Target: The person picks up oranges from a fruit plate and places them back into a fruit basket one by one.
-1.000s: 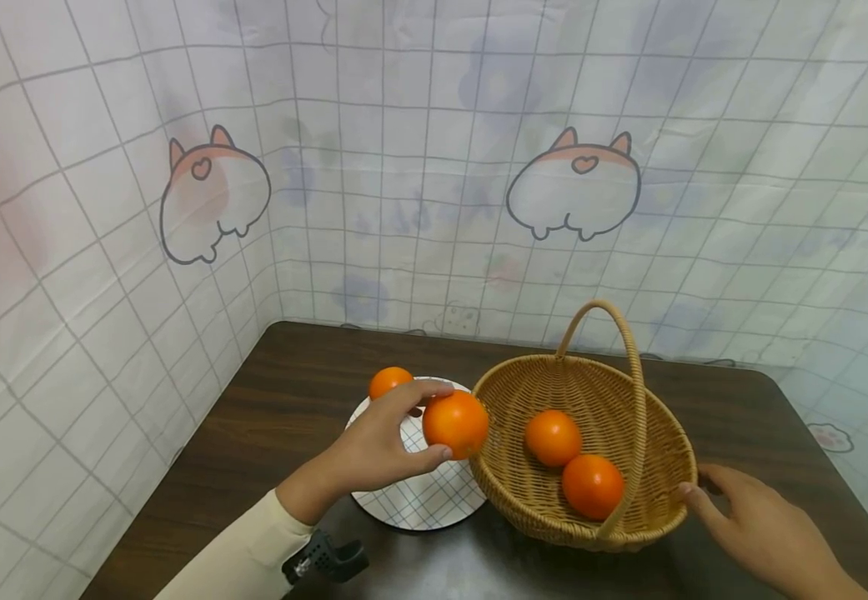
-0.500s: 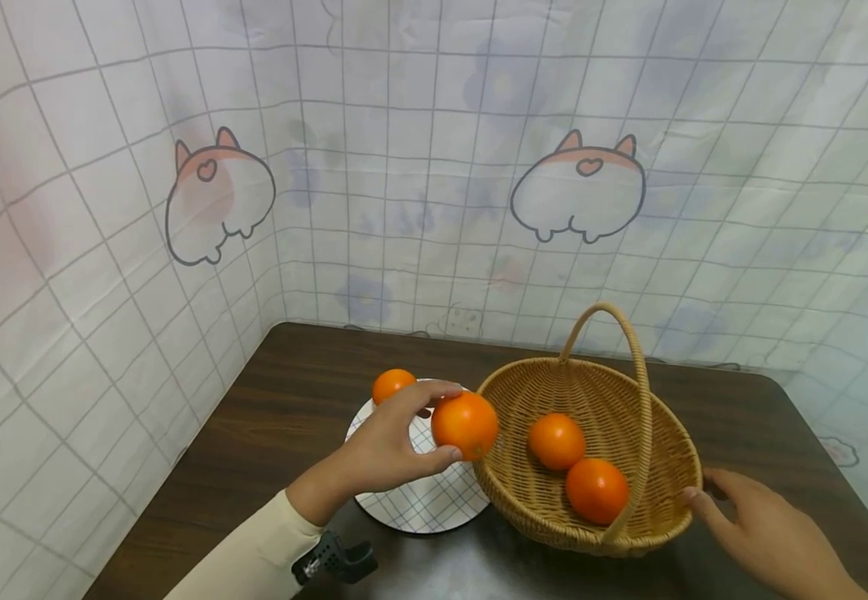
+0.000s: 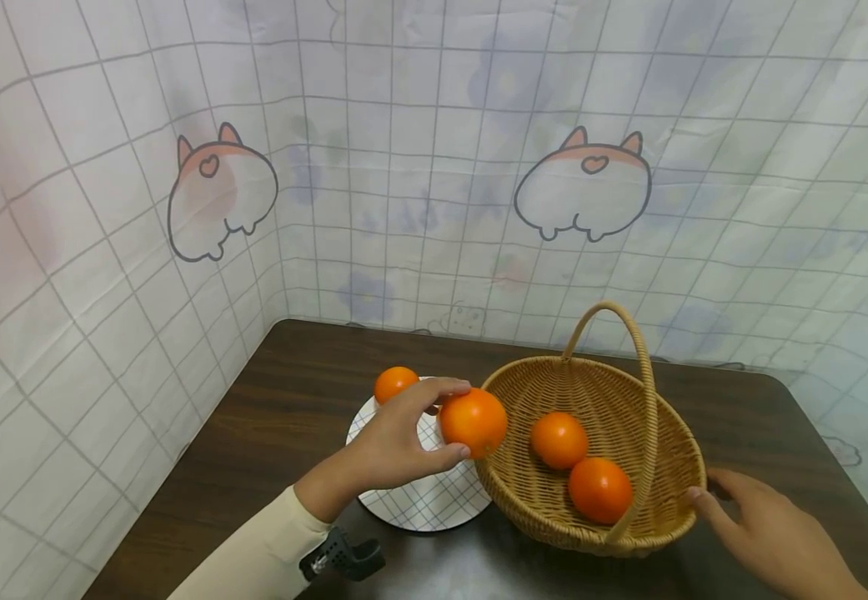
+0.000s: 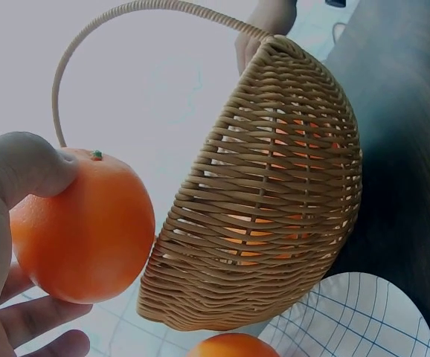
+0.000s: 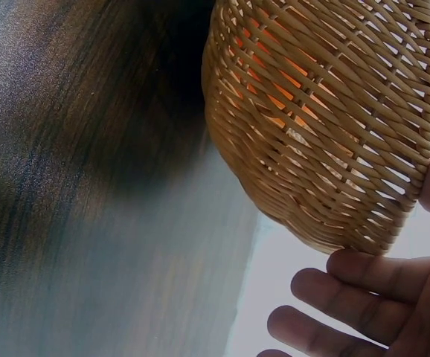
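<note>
Orange (image 3: pixel 474 422) in left hand (image 3: pixel 392 442), plate (image 3: pixel 434 505) partly hidden behind

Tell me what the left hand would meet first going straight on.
The left hand, holding a round orange fruit, would probably meet the left rim of the tan woven wicker basket; depth is unclear, it might pass above.

Left of the tall, arched, tan wicker handle (image 3: pixel 652 408), the mouth of the round woven tan basket (image 3: pixel 594 392) lies open from above, its left rim standing just beside the glossy round orange fruit (image 3: pixel 474 422) in the left hand (image 3: pixel 392 437). Inside, a second round orange fruit (image 3: pixel 558 441) and a redder one (image 3: pixel 600 490) take up the middle and near part of the floor, leaving room toward the far wall, while the right hand (image 3: pixel 773 523) occupies the right rim
</note>
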Demonstrator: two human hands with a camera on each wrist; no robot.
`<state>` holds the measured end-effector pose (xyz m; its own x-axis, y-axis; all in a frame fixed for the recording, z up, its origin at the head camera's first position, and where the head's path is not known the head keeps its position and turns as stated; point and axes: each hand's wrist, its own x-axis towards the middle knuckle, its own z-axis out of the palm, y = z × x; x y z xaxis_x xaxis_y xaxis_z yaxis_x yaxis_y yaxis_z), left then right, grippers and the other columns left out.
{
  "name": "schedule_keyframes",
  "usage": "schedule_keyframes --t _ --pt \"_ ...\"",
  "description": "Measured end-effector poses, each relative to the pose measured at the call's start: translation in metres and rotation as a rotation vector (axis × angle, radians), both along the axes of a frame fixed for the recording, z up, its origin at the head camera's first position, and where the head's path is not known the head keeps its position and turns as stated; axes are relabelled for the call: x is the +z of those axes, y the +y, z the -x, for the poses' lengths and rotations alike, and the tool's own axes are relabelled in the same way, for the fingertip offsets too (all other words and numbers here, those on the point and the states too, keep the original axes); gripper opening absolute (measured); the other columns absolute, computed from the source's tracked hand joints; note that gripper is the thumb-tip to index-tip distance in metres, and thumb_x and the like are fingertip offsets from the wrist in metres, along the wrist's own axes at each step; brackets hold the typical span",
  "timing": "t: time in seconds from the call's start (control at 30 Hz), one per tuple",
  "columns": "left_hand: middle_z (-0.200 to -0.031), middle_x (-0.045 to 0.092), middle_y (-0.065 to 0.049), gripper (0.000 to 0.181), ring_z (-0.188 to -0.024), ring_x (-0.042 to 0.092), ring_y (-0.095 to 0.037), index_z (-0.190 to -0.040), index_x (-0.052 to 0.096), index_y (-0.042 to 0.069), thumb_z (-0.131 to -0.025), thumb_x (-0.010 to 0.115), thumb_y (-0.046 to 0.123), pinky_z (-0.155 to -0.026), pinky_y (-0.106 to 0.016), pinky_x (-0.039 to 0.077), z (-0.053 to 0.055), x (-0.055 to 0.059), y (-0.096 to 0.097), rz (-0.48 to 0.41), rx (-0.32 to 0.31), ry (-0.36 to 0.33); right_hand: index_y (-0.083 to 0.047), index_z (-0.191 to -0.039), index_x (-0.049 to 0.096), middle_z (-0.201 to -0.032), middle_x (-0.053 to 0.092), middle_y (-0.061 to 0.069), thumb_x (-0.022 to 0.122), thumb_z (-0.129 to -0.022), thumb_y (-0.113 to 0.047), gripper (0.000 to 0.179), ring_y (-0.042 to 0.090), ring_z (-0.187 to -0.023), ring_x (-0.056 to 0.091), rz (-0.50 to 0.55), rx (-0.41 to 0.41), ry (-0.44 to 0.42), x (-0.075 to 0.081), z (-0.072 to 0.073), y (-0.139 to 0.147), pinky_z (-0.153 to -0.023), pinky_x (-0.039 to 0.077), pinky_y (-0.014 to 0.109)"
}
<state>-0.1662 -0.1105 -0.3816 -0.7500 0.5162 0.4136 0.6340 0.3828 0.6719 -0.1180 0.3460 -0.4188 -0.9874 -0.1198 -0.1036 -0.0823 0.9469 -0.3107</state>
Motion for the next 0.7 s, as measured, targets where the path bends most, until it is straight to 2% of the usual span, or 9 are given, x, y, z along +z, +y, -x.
schedule_keyframes --t 0.5,0.7 --pt "-0.138 0.058 0.012 0.065 -0.115 0.057 -0.009 -0.141 0.056 0.017 -0.084 0.086 0.023 -0.098 -0.045 0.05 0.001 -0.001 0.008 0.006 0.001 -0.046 0.005 -0.134 0.06 -0.129 0.06 0.033 0.044 -0.105 -0.06 0.073 0.051 -0.104 0.064 -0.007 0.004 0.03 -0.004 0.0 0.002 -0.07 0.054 0.064" --pt "-0.138 0.058 0.013 0.065 -0.114 0.057 -0.009 -0.141 0.056 0.017 -0.084 0.086 0.022 -0.098 -0.035 0.049 0.0 -0.001 0.011 0.009 0.003 -0.045 0.005 -0.135 0.059 -0.13 0.06 0.034 0.043 -0.104 -0.06 0.074 0.051 -0.105 0.063 -0.009 0.004 0.021 -0.005 0.0 0.002 -0.07 0.054 0.064"
